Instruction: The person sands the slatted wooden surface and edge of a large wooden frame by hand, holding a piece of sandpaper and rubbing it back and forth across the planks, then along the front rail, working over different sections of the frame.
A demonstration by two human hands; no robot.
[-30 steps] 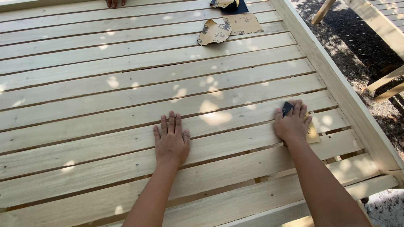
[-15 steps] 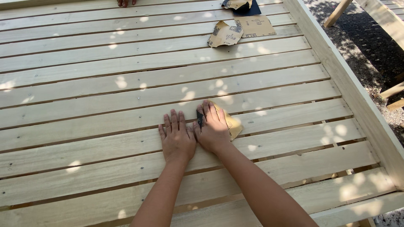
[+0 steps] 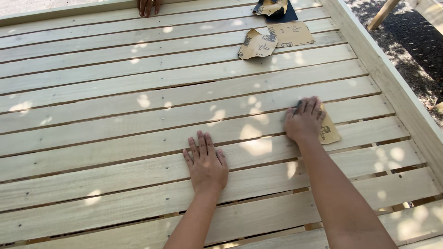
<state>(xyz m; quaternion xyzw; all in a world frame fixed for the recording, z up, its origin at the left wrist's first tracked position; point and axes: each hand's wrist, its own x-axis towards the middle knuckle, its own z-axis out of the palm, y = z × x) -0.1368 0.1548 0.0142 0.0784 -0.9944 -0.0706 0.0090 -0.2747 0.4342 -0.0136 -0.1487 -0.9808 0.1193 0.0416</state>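
Sun-dappled pale wooden slats [image 3: 115, 106] fill the view. Left hand [image 3: 206, 166] lies flat on a slat, fingers [image 3: 199, 146] close together, holding nothing. To its right, the right hand [image 3: 304, 122] presses a tan sandpaper sheet [image 3: 330, 131] onto a slat — fingers slightly spread. More sandpaper pieces [image 3: 272, 39] lie farther back; another person's hand [image 3: 147, 5] touches the far edge.

head view, steep downward, close over slatted wood panel [image 3: 138, 106]; far edge likely cropped.
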